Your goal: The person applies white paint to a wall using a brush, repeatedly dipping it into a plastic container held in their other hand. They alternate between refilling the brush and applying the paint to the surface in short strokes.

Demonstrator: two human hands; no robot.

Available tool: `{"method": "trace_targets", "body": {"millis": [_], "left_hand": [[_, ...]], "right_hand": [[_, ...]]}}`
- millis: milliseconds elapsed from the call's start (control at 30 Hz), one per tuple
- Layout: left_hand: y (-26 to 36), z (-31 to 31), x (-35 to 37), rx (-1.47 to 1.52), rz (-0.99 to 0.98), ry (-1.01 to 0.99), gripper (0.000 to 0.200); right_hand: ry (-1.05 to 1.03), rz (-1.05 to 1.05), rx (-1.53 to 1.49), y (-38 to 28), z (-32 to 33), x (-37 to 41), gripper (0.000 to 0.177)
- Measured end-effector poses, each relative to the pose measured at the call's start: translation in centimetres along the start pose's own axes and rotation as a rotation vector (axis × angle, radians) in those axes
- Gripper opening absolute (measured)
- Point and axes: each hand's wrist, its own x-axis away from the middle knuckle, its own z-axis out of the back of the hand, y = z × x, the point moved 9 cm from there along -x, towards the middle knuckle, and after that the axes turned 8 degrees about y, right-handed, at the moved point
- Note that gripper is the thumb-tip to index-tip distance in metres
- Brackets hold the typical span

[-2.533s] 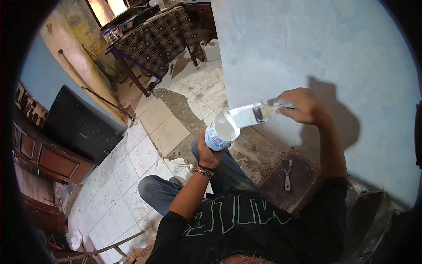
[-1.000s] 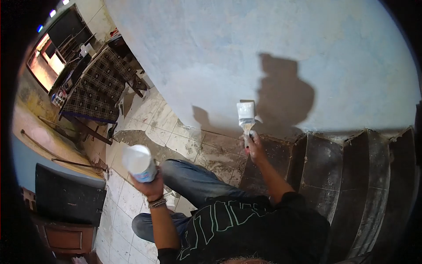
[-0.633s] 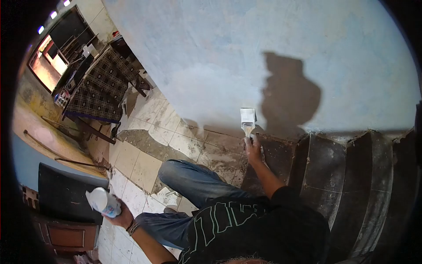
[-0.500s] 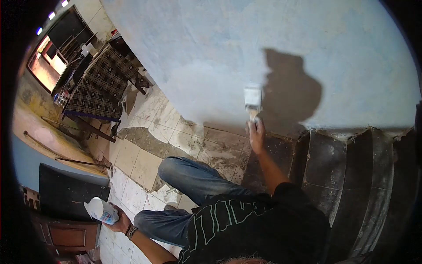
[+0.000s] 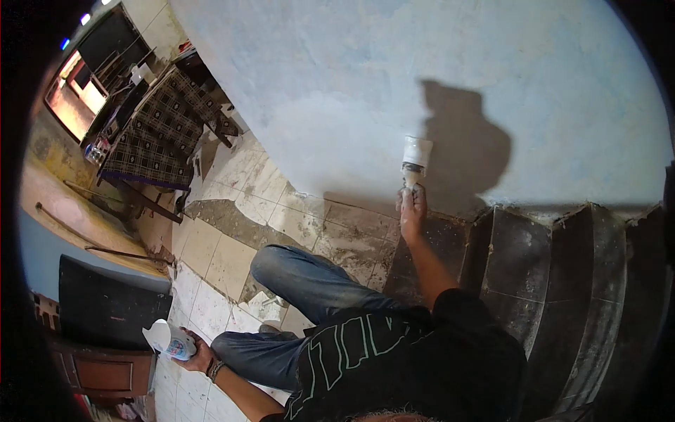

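Observation:
My right hand (image 5: 413,211) is closed round the handle of a paintbrush (image 5: 414,169), whose white-coated bristles point up against the pale blue wall (image 5: 337,91). Whitish paint marks the fingers. Low on the left, my left hand (image 5: 199,354) grips a cut-open white plastic container (image 5: 169,340) with a printed label, tilted with its mouth away from me. What is inside the container is hidden.
Dark tiled steps (image 5: 517,267) run along the wall's foot at right. A table with a checked cloth (image 5: 158,130) stands upper left. Broken floor tiles (image 5: 232,260) lie beyond my knees, and a brown wooden cabinet (image 5: 105,374) is lower left.
The paintbrush has shifted slightly right on the wall and turned a little, showing its dark ferrule more. The container in my left hand has moved slightly right in view.

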Motion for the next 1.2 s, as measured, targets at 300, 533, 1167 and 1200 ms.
{"method": "trace_targets", "body": {"millis": [300,533,1167,1200], "left_hand": [[-1.2,0.8,0.1,0.011,0.019,0.008,0.072],[-1.5,0.5,0.3,0.028,0.009,0.021,0.069],[-1.1,0.8,0.1,0.131,-0.005,0.079,0.060],[-1.1,0.7,0.2,0.134,-0.016,0.084,0.060]], "right_hand": [[-0.034,-0.065,-0.030,-0.8,0.3,1.2,0.009],[0.013,-0.160,-0.001,5.1,4.2,2.6,0.011],[0.240,-0.068,-0.230,1.0,8.0,0.6,0.014],[0.264,-0.078,-0.253,1.5,8.2,0.0,0.014]]}}
